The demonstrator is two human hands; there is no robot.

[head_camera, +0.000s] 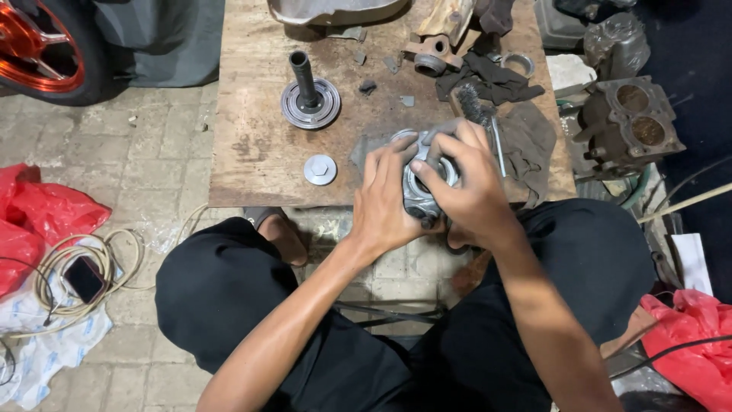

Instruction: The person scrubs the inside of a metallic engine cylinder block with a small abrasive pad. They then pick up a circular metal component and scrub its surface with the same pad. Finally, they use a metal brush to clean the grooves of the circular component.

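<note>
Worn brown plywood forms the work board (252, 152), laid on grey paving bricks; its near edge sits just ahead of the person's knees. The left half of the board is mostly bare, holding only a disc with an upright shaft (309, 95) and a hex-headed metal cap (320, 169). The right half is crowded: dark rags (492, 80), a wire brush (473, 103), a small metal ring (518, 63).

A grey cast-metal housing (421, 191), round-bodied with a circular opening, is held over the board's near edge. The left hand (381, 202) grips its left side; the right hand (469, 179) is clasped over its top.

Off the board to the right, a twin-bore cylinder block (629, 122) shows two open bores. Red plastic bags (42, 214) lie left.
</note>
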